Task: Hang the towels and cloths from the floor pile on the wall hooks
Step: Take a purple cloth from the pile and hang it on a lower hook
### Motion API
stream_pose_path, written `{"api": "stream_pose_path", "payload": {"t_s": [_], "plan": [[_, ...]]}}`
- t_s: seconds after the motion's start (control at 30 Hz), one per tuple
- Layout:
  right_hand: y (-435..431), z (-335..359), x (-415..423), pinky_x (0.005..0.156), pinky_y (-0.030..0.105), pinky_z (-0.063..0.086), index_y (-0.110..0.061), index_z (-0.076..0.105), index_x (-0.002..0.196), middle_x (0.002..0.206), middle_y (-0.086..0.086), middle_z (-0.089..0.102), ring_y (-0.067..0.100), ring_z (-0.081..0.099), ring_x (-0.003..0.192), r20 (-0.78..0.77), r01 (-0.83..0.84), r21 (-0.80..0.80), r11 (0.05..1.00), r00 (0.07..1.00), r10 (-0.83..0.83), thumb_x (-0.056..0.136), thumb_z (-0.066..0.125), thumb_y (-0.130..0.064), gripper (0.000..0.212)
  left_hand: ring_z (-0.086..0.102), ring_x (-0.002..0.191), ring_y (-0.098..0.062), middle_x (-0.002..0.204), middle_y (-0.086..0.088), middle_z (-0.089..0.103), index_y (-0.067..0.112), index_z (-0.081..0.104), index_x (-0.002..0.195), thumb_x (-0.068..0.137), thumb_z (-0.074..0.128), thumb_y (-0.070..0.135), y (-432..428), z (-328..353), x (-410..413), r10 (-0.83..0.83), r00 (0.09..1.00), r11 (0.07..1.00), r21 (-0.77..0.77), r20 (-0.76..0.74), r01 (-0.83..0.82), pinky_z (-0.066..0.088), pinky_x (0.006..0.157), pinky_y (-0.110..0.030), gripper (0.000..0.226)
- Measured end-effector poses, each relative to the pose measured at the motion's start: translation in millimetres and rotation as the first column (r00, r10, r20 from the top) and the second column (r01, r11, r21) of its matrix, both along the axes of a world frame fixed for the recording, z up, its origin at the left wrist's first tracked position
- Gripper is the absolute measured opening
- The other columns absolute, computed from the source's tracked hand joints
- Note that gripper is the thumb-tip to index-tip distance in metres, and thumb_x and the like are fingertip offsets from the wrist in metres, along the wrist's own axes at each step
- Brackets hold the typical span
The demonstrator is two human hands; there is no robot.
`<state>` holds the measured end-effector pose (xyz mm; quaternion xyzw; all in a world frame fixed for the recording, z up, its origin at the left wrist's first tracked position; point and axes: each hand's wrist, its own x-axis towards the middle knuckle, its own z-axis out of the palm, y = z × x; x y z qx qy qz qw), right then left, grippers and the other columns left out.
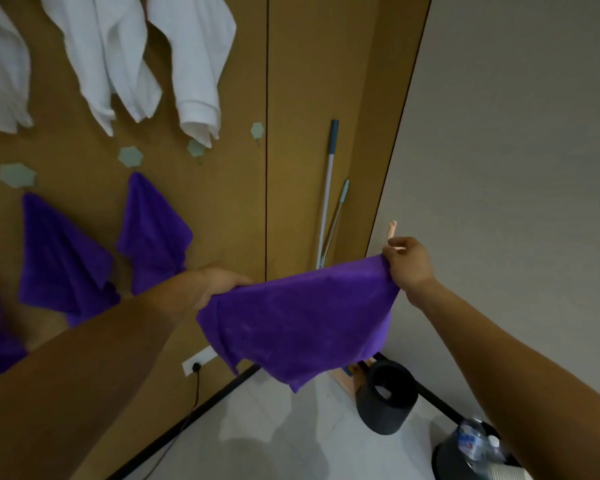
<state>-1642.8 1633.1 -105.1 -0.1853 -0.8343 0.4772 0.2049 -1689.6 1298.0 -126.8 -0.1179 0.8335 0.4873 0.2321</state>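
Dim indoor light, soft overall blur, wide-angle bending at edges — faint floor shadows

Both arms extended forward, bare as far as the frame edge.

Left forearm [101, 358]: enters from lower left, runs up and to the right; wrist roughly straight. Left hand [219, 284]: back toward the camera, gripping the upper left edge of the purple cloth [302, 320]. Its fingers are hidden behind the fabric, so the grip is probably a full curl, not confirmed.

Right forearm [499, 348]: enters from lower right, runs up and to the left. Right hand [411, 263]: back toward the camera, pinching the cloth's upper right corner with curled fingertips [395, 242].

Hands well apart, the right higher in frame than the left, with the cloth's top edge stretched between them.
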Motion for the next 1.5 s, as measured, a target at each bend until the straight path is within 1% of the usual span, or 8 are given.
{"api": "stream_pose_path", "payload": {"t_s": [0.13,0.3,0.5,0.6,0.77,1.0,1.27,1.5], "plan": [[-20,5,-13,0.074,0.031,0.040,-0.006,0.064,0.100,0.087,0.006,0.061,0.020,0.054,0.081,-0.029,-0.062,0.004,0.998,0.998,0.062,0.095,0.054,-0.020,0.018,0.070,0.086,-0.029,0.092,-0.015,0.073,0.002,0.069,0.093,0.087,0.067,0.022,-24,-8,0,-0.075,0.992,0.996,-0.048,0.103,0.081,0.057,0.078,-0.042,0.021],[-16,6,-26,0.076,0.032,0.037,-0.013,0.061,0.094,0.096,0.003,0.051,0.016,0.046,0.087,0.017,-0.076,0.018,0.997,0.997,0.076,0.096,0.049,-0.025,0.017,0.058,0.035,-0.011,0.043,-0.001,0.061,0.003,0.058,0.076,0.097,0.049,0.008,-39,-11,-5,0.204,0.974,0.966,0.180,-0.102,-0.184,0.043,0.032,-0.021,0.024],[-14,7,-42,0.066,0.035,0.049,-0.013,0.061,0.089,0.097,0.008,0.058,0.018,0.053,0.079,0.002,-0.075,-0.218,0.973,0.997,0.077,0.094,0.054,-0.013,0.009,0.049,0.062,-0.018,0.076,-0.006,0.056,0.014,0.057,0.084,0.094,0.051,0.013,-61,-4,-18,0.443,0.891,0.810,0.470,-0.100,-0.350,0.039,0.058,-0.031,0.012],[-18,12,-48,0.076,0.045,0.055,-0.011,0.061,0.089,0.090,0.009,0.060,0.023,0.057,0.081,0.001,-0.112,-0.294,0.949,0.993,0.117,0.092,0.058,-0.006,0.007,0.055,0.063,-0.018,0.075,-0.005,0.060,0.011,0.060,0.086,0.087,0.054,0.004,-57,2,-20,0.553,0.828,0.723,0.546,-0.093,-0.422,0.045,0.056,-0.031,0.010],[-22,16,-59,0.060,0.030,0.051,-0.016,0.063,0.083,0.080,0.002,0.063,0.014,0.058,0.066,-0.061,-0.214,-0.319,0.923,0.977,0.205,0.085,0.070,-0.004,0.014,0.052,0.058,-0.017,0.074,-0.005,0.059,0.017,0.060,0.077,0.080,0.057,0.004,-53,21,-25,0.681,0.700,0.671,0.566,-0.216,-0.479,0.040,0.043,-0.022,0.013],[-13,14,-71,0.088,0.035,0.055,-0.008,0.067,0.110,0.105,0.003,0.063,0.020,0.062,0.095,-0.059,-0.326,-0.228,0.917,0.945,0.321,0.084,0.072,-0.008,0.026,0.062,0.094,-0.023,0.104,-0.005,0.066,0.026,0.067,0.082,0.082,0.065,0.018,-53,31,-30,0.753,0.592,0.630,0.575,-0.288,-0.522,0.054,0.084,-0.043,0.009],[-6,11,-86,0.082,0.032,0.054,-0.011,0.064,0.099,0.104,0.005,0.062,0.019,0.059,0.093,-0.037,-0.375,-0.287,0.881,0.924,0.381,0.085,0.069,-0.004,0.017,0.067,0.097,-0.021,0.108,-0.005,0.070,0.023,0.075,0.089,0.081,0.059,0.001,-51,30,-26,0.788,0.571,0.567,0.632,-0.230,-0.528,0.055,0.087,-0.040,0.028],[-4,8,-91,0.069,0.024,0.042,-0.009,0.061,0.097,0.081,-0.003,0.056,0.014,0.052,0.081,0.085,-0.466,-0.151,0.872,0.872,0.482,0.088,0.064,-0.004,0.011,0.062,0.111,-0.024,0.118,-0.008,0.067,0.011,0.072,0.106,0.068,0.052,-0.008,-53,22,-19,0.823,0.555,0.491,0.641,-0.120,-0.590,0.050,0.098,-0.041,0.047]]}}
